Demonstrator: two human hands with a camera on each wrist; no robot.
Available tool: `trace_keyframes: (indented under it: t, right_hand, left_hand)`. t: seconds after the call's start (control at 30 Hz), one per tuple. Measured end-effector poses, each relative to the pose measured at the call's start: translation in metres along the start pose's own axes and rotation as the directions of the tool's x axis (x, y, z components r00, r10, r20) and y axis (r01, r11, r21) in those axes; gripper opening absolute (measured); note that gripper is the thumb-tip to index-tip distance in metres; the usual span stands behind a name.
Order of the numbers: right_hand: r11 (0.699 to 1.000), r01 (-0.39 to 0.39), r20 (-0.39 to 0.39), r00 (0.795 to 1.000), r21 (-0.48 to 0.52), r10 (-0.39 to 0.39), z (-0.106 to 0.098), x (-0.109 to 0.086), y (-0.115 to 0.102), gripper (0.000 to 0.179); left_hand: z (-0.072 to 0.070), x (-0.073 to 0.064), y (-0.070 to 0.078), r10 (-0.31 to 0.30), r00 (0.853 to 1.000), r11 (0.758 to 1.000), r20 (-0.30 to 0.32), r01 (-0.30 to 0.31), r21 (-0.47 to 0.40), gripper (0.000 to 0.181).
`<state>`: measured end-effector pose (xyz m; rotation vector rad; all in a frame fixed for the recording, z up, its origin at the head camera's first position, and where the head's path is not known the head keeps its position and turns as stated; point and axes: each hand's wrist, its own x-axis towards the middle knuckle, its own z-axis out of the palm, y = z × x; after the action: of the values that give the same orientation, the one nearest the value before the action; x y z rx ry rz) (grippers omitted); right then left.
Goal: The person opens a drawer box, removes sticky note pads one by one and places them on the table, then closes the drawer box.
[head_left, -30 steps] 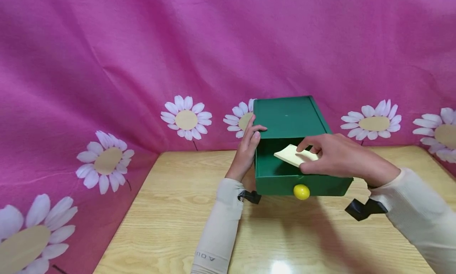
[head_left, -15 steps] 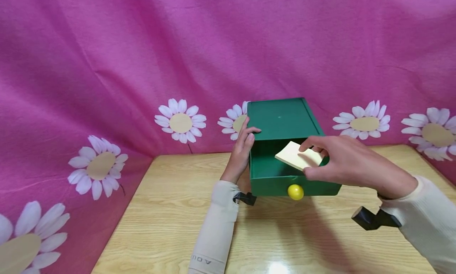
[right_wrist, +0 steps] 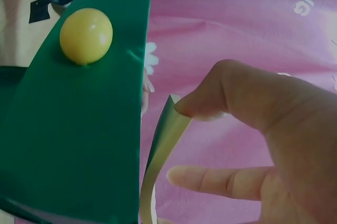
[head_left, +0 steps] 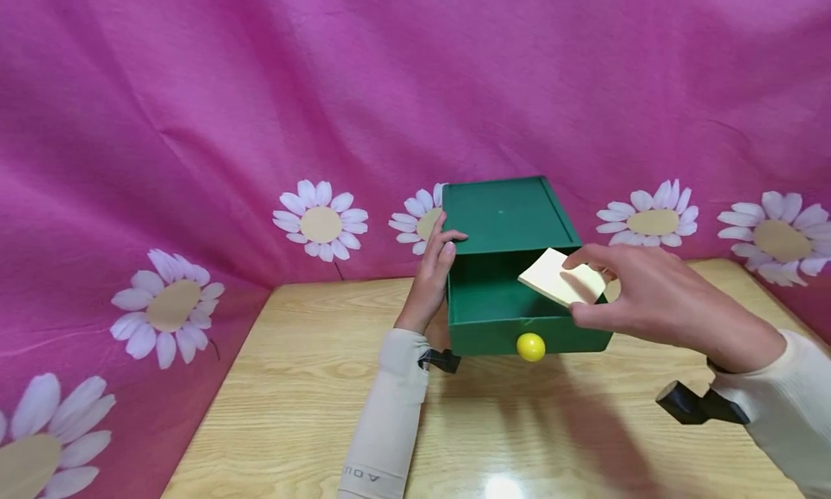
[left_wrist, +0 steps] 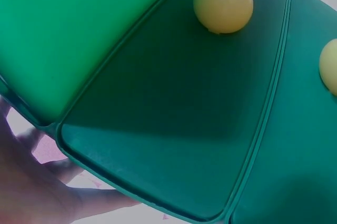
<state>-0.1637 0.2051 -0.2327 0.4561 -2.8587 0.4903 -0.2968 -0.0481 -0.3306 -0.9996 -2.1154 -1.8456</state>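
A pale yellow pad of sticky notes (head_left: 563,277) is pinched between the thumb and fingers of my right hand (head_left: 669,304). It tilts above the right part of a pulled-out green drawer (head_left: 529,337) with a yellow knob (head_left: 531,347). In the right wrist view, the bent edge of the pad (right_wrist: 166,155) shows beside the drawer front. My left hand (head_left: 425,283) rests on the left side of the green cabinet (head_left: 506,214), fingers fairly straight, one fingertip over its top edge. Left wrist view: extended fingers lie along the green side, and a second yellow knob (left_wrist: 330,67) shows on a neighbouring panel.
The cabinet stands on a light wooden table (head_left: 311,383). Behind and to the left hangs a pink cloth (head_left: 389,88) printed with white daisies. Black camera mounts (head_left: 697,404) stick out at both wrists.
My right hand has drawn the sticky-note pad up and to the right, toward me, from inside the drawer. My left hand stays on the cabinet; the whole view has shifted slightly.
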Motion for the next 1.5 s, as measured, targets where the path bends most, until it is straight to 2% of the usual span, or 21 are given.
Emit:
trace_keyframes:
  t: [0.23,0.47,0.63,0.87,1.17,1.4,1.5]
  right_hand:
    - [0.999,-0.032,-0.049,0.998,-0.028,0.030,-0.007,-0.008,0.014,0.052]
    - [0.996,-0.073,-0.085,0.994,-0.060,0.068,-0.008,-0.014,0.027,0.053]
    - [0.990,-0.104,-0.105,0.990,-0.090,0.094,-0.007,-0.018,0.034,0.050]
    - [0.983,-0.167,-0.095,0.983,-0.074,0.160,-0.003,-0.025,0.046,0.053]
    - [0.982,-0.171,-0.128,0.979,-0.073,0.161,0.007,-0.034,0.072,0.060]
    - [0.984,-0.172,-0.204,0.966,-0.052,0.158,0.018,-0.040,0.088,0.052]
    - [0.981,-0.182,-0.213,0.963,-0.063,0.165,0.024,-0.043,0.096,0.053]
  left_hand:
    - [0.002,0.001,-0.004,0.001,1.000,1.000,0.001,-0.001,-0.004,0.033]
    - [0.003,0.008,-0.036,0.045,0.998,0.999,-0.038,-0.044,0.014,0.034]
    - [0.003,0.008,-0.039,0.039,0.998,0.999,-0.049,-0.038,0.009,0.039]
    - [0.002,0.000,-0.001,0.005,1.000,1.000,-0.001,-0.005,-0.007,0.033]
    - [0.003,-0.001,0.001,0.019,1.000,1.000,-0.011,-0.020,-0.015,0.032]
    - [0.003,-0.001,0.002,-0.003,1.000,1.000,-0.012,0.003,0.007,0.033]
    - [0.003,-0.001,0.002,-0.008,1.000,1.000,-0.013,0.008,0.012,0.034]
